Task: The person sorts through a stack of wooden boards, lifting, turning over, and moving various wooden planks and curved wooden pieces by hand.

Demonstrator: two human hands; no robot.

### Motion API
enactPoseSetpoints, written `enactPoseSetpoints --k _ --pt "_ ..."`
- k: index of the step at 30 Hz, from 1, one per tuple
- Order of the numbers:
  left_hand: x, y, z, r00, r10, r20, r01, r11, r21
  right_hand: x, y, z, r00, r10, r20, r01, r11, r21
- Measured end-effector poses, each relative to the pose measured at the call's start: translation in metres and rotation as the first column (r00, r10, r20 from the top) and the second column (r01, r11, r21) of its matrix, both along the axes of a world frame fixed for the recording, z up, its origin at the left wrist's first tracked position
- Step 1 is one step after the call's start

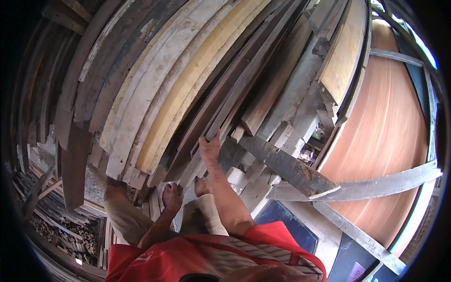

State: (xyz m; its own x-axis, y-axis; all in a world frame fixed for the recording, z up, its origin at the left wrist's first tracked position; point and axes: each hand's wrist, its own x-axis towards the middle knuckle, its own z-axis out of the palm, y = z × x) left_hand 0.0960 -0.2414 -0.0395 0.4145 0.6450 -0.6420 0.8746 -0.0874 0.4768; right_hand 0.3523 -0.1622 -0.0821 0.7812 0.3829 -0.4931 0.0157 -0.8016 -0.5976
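A long, narrow grey-brown wooden plank (229, 107) lies slanted among other stacked boards, its near end toward my body. My right hand (210, 149) is closed around the edge of this plank, thumb and fingers on either side. Lower and to the left, my left hand (172, 196) has its fingers curled at the near end of the plank; the exact grip is partly hidden. Just left of the plank sits a dark brown board (206, 110). Pale yellow boards (188, 77) and a whitish board (141, 101) lie further left.
A short grey beam (291, 165) with a broken end juts across at right. Beyond it leans a large reddish-brown sheet (376, 127) framed by grey battens (376, 187). A dark blue panel (286, 225) stands near my right side. Scrap wood (66, 230) fills racks at lower left.
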Motion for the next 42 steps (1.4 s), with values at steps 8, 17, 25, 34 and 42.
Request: enactPoseSetpoints --k 8,17,25,34,42 --pt "-0.006 -0.021 0.003 0.990 -0.011 0.142 0.040 0.980 -0.197 0.019 -0.048 0.007 0.919 -0.215 -0.330 0.312 0.909 0.277" --pt "-0.032 -0.028 -0.038 0.860 0.491 -0.139 -0.510 0.831 -0.223 -0.007 -0.084 0.033 0.922 0.085 0.378 -0.015 0.983 -0.184" --pt "-0.027 -0.007 -0.083 0.944 0.324 0.068 -0.322 0.946 -0.037 -0.041 -0.075 0.018 0.998 0.031 0.047 -0.023 0.988 -0.151" --pt "-0.014 0.017 -0.111 0.998 0.050 0.029 -0.040 0.963 -0.266 -0.015 -0.023 0.023 0.985 0.130 0.116 -0.122 0.990 -0.074" --pt "0.004 0.013 0.021 0.997 0.075 -0.009 -0.075 0.993 -0.090 -0.009 0.027 0.061 0.993 0.004 0.119 0.015 0.987 -0.159"
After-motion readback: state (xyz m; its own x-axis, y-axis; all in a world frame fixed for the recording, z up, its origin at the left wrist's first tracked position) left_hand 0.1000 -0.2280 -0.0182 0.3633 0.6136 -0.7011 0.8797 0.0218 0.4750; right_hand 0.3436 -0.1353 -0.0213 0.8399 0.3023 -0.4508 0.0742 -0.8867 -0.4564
